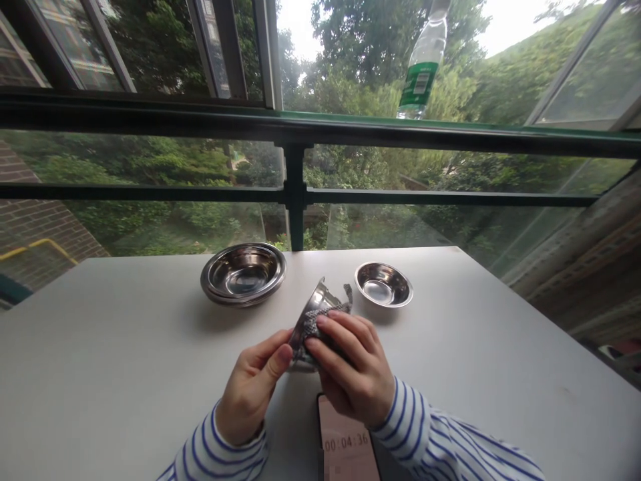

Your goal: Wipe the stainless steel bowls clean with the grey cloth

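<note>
My left hand (255, 387) pinches the rim of a small steel bowl (316, 296) between thumb and fingers. The bowl is tipped on its side above the table, its outer side turned to the right. My right hand (355, 364) presses a grey patterned cloth (313, 324) against that outer side, fingers bent over it. A loose end of the cloth sticks up past the fingers. Part of the bowl is hidden behind the cloth and my right hand.
A stack of steel bowls (243, 274) stands at the back left of the white table (125, 361). Another steel bowl (383, 285) sits upright at the back right. A phone (348, 437) showing a timer lies under my right wrist. A plastic bottle (423, 67) stands on the green railing (200, 123).
</note>
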{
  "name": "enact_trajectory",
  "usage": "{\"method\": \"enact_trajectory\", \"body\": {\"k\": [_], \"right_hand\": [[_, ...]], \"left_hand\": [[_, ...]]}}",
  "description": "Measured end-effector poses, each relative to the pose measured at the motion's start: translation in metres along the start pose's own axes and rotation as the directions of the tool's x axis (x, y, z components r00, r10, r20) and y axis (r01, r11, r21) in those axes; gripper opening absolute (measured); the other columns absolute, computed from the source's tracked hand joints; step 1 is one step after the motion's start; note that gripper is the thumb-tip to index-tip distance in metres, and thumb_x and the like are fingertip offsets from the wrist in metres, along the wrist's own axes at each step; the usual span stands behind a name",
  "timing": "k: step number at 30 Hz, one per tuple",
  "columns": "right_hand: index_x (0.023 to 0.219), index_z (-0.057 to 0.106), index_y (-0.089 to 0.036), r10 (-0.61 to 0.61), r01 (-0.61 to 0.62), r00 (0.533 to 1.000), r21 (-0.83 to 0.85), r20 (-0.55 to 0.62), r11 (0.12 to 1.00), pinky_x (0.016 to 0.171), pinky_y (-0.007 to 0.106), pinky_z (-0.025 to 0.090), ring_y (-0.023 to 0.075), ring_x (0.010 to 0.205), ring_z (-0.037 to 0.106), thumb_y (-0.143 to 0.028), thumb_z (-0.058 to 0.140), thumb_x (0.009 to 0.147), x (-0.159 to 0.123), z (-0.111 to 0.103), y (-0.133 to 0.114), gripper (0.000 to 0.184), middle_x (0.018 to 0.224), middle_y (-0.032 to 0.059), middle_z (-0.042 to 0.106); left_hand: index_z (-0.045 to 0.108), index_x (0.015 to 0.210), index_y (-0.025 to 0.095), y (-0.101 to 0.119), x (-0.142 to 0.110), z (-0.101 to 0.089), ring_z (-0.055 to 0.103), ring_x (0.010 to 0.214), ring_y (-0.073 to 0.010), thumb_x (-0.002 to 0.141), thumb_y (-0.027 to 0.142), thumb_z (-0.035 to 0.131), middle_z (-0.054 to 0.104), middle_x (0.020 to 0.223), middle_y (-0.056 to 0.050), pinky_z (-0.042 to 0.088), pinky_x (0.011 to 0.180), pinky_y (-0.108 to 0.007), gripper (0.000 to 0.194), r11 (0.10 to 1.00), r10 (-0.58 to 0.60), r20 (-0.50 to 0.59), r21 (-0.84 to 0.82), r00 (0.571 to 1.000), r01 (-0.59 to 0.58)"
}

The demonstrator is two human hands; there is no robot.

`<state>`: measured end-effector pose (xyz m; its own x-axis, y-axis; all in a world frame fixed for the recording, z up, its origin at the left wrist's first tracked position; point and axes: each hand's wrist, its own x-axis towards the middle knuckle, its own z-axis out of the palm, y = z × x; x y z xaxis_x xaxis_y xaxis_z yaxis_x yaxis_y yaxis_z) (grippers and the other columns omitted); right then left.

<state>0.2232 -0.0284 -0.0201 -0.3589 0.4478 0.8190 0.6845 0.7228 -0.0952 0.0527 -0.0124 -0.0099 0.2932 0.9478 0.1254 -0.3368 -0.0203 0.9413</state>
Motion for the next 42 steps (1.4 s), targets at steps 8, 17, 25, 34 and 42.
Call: {"method": "enact_trajectory", "body": {"k": [8,17,25,34,42], "right_hand": [[0.124,0.045,-0.018,0.238,-0.236,0.971,0.068,-0.020,0.969,0.092,0.044,0.041,0.0257,0.115,0.044,-0.015,0.043,0.082,0.000,0.000,0.008,0.043,0.123,0.0124,0.048],[0.121,0.048,-0.019,0.332,-0.325,0.943,0.134,-0.035,0.936,0.093,0.043,0.041,0.0236,0.115,0.045,-0.015,0.041,0.083,0.002,-0.001,0.011,0.038,0.123,0.0114,0.049],[0.123,0.046,-0.019,0.228,-0.227,0.974,0.106,0.003,0.968,0.093,0.048,0.040,0.0274,0.118,0.041,-0.015,0.043,0.081,-0.003,0.000,0.002,0.043,0.127,0.0119,0.046],[0.119,0.050,-0.019,0.505,-0.478,0.862,0.272,-0.038,0.835,0.093,0.041,0.042,0.0220,0.111,0.049,-0.018,0.036,0.087,-0.001,-0.003,0.019,0.034,0.118,0.0097,0.054],[0.125,0.045,-0.021,0.188,-0.185,0.982,0.102,-0.020,0.977,0.093,0.050,0.038,0.0290,0.119,0.039,-0.014,0.044,0.080,-0.006,-0.006,0.001,0.046,0.130,0.0106,0.043]], "left_hand": [[0.071,0.094,0.018,0.002,0.000,-0.001,0.060,0.074,-0.0198,0.074,0.030,0.063,0.070,0.082,-0.007,0.046,0.075,-0.033,0.025,0.997,0.017,0.082,0.067,0.997,-0.022],[0.068,0.101,0.014,0.005,0.001,-0.006,0.056,0.077,-0.0207,0.082,0.027,0.051,0.065,0.083,-0.009,0.043,0.073,-0.032,0.028,0.961,0.013,0.298,0.261,0.954,-0.095],[0.068,0.101,0.014,0.008,0.001,-0.003,0.055,0.076,-0.0194,0.082,0.027,0.052,0.064,0.081,-0.008,0.044,0.073,-0.030,0.028,0.949,0.017,0.238,0.302,0.971,-0.091],[0.068,0.101,0.016,0.011,-0.002,0.000,0.059,0.081,-0.0229,0.082,0.026,0.051,0.066,0.087,-0.011,0.046,0.074,-0.033,0.027,0.940,0.036,0.343,0.308,0.939,-0.149],[0.066,0.105,0.019,0.012,0.001,0.001,0.060,0.084,-0.0208,0.083,0.021,0.051,0.067,0.092,-0.008,0.045,0.077,-0.030,0.027,0.944,0.073,0.284,0.291,0.956,-0.159]]}}
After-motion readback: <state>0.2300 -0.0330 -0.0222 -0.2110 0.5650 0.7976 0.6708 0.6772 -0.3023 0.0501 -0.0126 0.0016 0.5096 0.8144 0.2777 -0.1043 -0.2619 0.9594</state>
